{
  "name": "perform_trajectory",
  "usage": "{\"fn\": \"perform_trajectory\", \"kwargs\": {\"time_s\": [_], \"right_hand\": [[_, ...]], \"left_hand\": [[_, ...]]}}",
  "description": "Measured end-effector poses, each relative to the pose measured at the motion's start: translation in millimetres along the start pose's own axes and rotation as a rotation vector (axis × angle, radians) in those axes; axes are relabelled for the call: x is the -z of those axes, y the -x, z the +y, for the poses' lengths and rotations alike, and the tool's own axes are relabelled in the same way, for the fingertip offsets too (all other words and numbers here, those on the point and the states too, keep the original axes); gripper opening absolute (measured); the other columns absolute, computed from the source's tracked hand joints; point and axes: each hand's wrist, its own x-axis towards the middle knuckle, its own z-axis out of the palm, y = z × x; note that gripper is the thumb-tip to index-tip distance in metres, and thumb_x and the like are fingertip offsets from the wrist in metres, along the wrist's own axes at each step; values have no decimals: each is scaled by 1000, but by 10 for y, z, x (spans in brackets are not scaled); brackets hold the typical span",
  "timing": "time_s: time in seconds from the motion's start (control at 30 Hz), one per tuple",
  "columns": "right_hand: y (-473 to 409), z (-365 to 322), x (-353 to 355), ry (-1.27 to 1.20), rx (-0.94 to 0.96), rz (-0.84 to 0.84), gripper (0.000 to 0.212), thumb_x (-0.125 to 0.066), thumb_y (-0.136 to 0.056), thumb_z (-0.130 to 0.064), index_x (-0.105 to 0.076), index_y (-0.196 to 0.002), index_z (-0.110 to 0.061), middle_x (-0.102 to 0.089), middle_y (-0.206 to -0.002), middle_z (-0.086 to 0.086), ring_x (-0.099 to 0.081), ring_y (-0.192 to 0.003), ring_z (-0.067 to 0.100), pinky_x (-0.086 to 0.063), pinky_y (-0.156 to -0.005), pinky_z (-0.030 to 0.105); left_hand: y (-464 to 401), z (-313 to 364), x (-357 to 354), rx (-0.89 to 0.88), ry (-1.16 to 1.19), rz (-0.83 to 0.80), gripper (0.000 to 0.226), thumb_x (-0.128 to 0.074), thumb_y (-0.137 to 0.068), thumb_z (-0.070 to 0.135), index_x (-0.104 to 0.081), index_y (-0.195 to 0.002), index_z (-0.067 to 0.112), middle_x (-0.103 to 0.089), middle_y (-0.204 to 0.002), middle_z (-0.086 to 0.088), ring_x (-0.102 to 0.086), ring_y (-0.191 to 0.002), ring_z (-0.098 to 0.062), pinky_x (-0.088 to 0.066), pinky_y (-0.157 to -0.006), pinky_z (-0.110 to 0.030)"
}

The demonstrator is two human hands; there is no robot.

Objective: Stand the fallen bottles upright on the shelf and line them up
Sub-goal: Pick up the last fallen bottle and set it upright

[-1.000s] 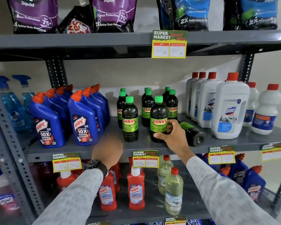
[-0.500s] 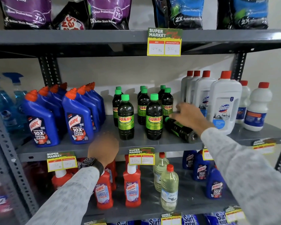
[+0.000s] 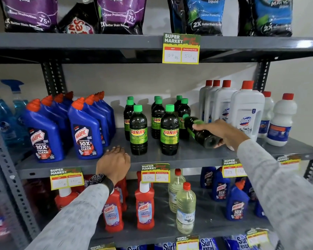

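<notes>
On the grey middle shelf (image 3: 188, 156) several dark Sunny bottles (image 3: 169, 130) with green caps stand upright in three short rows. One more dark bottle (image 3: 204, 136) is tilted on its side to their right, cap pointing left and up, base toward me. My right hand (image 3: 219, 132) is shut around its body. My left hand (image 3: 114, 163) rests on the shelf's front edge, fingers curled over the lip, holding nothing.
Blue Harpic bottles (image 3: 85, 130) stand to the left of the dark bottles, white Domex bottles (image 3: 246, 112) close on the right. Detergent pouches (image 3: 121, 15) fill the shelf above. Red cleaner bottles (image 3: 145, 206) and clear bottles (image 3: 185, 210) stand on the shelf below.
My right hand moved from the front Sunny bottle to the fallen bottle and closed on it, lifting its cap end. My left hand came down onto the shelf's edge.
</notes>
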Motion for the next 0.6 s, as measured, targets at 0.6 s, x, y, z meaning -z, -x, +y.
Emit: {"fn": "perform_trajectory", "kwargs": {"time_s": [0.6], "right_hand": [[31,626,-561,-138,377,400,71,-92,-72,-42,-53,-124,-15,-66,-106,-6,-66,-99,17,-56,-90,36]], "left_hand": [[-33,-7,-54,21,7,0,83,-4,-88,42,-56,-141,6,-54,-151,-13,-47,-143,-25,-33,-121,-42]]}}
